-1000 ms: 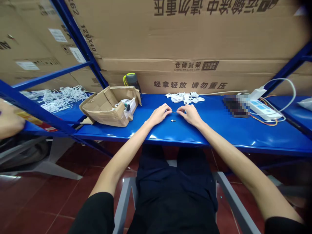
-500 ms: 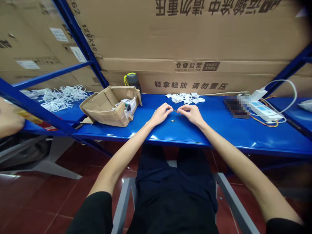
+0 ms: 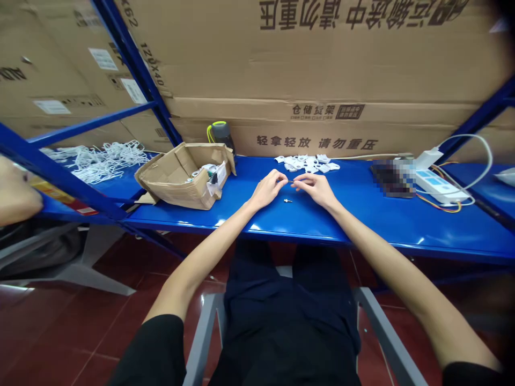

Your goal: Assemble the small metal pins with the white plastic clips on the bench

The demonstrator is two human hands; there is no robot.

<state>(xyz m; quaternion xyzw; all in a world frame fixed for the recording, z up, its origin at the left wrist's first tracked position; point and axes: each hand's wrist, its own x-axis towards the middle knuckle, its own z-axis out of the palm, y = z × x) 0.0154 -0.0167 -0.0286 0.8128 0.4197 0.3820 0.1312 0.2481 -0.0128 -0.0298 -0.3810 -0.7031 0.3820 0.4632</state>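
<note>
Head view: one thin piece (image 3: 290,182), too small to identify, spans the narrow gap between two bare hands, just above the blue shelf (image 3: 362,214). The left hand (image 3: 265,191) pinches one end between thumb and fingertips; the right hand (image 3: 316,189) has its fingertips closed on the other end. Just nearer the wearer, one small part (image 3: 287,200), whitish with a metallic shaft, lies on its side on the shelf, touched by neither hand.

Beyond the hands lies one loose group of flat white pieces (image 3: 308,163), roughly a dozen; they overlap too much for an exact count. To the left sits one open cardboard box (image 3: 173,188) with small mixed items inside, and one dark bottle (image 3: 222,135) with a yellow-green loop stands behind it. To the right are one white power strip (image 3: 440,187) and, beside it, one dark item (image 3: 388,178) blurred by pixelation. Farther left is one heap of white wire-like pieces (image 3: 104,161), too tangled to count.

Compared with one second ago, the gap between the two sets of fingertips is smaller, and the right hand's fingers reach out straighter. The small part lies in the same spot.
</note>
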